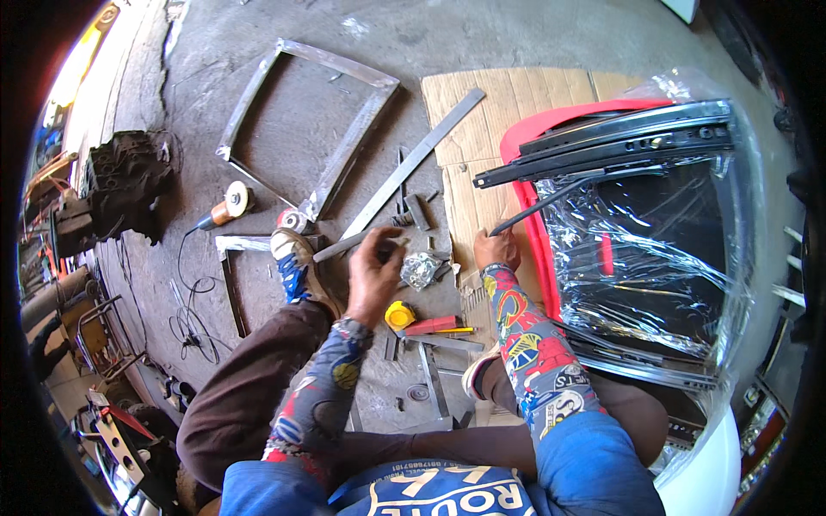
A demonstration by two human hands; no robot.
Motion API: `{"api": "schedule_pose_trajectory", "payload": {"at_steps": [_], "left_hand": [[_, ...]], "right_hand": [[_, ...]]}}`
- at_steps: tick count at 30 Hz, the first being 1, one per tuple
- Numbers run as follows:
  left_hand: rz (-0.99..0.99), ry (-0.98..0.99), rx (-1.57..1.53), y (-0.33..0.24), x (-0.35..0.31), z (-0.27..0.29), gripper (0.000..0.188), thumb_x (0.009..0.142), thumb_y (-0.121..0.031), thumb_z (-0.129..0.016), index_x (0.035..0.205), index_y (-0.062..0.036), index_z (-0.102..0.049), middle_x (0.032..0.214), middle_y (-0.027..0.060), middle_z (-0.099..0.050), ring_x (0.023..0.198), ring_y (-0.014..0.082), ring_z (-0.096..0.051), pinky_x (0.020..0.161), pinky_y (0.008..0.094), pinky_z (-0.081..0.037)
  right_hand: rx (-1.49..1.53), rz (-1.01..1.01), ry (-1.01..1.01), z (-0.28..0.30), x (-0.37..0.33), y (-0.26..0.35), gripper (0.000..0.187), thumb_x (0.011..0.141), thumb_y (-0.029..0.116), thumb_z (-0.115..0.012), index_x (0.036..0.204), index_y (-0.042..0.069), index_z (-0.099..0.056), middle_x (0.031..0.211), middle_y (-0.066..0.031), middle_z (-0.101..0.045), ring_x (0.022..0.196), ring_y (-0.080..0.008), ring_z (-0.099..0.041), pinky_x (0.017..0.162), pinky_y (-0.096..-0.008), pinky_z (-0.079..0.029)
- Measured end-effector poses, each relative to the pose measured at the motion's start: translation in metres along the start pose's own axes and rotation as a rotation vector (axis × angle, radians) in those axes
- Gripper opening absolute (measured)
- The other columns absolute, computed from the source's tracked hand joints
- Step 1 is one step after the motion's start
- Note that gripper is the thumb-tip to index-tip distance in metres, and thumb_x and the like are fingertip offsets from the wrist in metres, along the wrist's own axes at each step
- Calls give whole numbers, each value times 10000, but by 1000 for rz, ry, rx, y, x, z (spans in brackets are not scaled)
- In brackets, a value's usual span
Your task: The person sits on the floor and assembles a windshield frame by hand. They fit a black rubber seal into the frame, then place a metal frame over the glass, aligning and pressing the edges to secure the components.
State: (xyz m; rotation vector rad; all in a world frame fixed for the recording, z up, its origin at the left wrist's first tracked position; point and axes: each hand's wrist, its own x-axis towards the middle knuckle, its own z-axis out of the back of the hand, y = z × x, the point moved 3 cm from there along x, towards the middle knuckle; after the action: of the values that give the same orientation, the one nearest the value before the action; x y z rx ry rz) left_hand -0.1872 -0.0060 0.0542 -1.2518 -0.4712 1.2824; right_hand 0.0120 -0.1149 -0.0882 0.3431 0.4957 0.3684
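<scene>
A worn grey concrete floor (379,47) is partly covered by a flat sheet of cardboard (465,163). On the cardboard, a black-and-red seat (688,206) is enclosed in clear plastic wrap (650,245), with metal rails (602,138) exposed at its far end. Across the seat's left edge a thin dark bar (546,203) is slanted, its near end clamped in the closed right hand (497,249). The left hand (376,267) is held beside a crumpled clear bundle (420,270), fingers curled; whether anything is pinched cannot be told. On the concrete a metal frame (353,148), a flat metal strip (415,163) and a grinder (222,211) are laid. Between the feet a yellow tape measure (399,315) is placed.
</scene>
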Motion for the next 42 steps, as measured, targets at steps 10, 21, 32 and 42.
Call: {"api": "schedule_pose_trajectory", "payload": {"at_steps": [10,21,32,42], "left_hand": [[-151,75,114,-129,-38,97,192,888,-101,-628,1036,21,-651,847,117,-693,741,190,-661,669,292,-514],[-550,209,549,-233,-174,218,140,834,-112,-674,871,7,-613,738,174,-636,653,281,-639,616,384,-512],[-586,478,-24,-243,-181,215,185,937,-96,-607,1069,33,-601,907,67,-670,830,125,-590,762,297,-508],[-534,260,14,-259,-159,203,229,897,-135,-666,1057,28,-650,860,106,-692,781,139,-624,704,314,-516]], "right_hand": [[927,40,289,49,-129,95,287,867,270,-633,1022,30,-662,855,-119,-651,737,-254,-601,675,-356,-457],[1321,341,1033,203,-309,218,275,943,219,-659,1113,4,-666,695,19,-573,517,-59,-456,465,-219,-362],[1082,504,862,278,-305,233,217,933,148,-658,1067,-23,-664,795,-24,-688,503,-28,-442,455,-196,-335],[896,447,1146,291,-260,259,191,921,158,-670,1056,24,-658,710,24,-598,505,-45,-402,455,-212,-305]]}}
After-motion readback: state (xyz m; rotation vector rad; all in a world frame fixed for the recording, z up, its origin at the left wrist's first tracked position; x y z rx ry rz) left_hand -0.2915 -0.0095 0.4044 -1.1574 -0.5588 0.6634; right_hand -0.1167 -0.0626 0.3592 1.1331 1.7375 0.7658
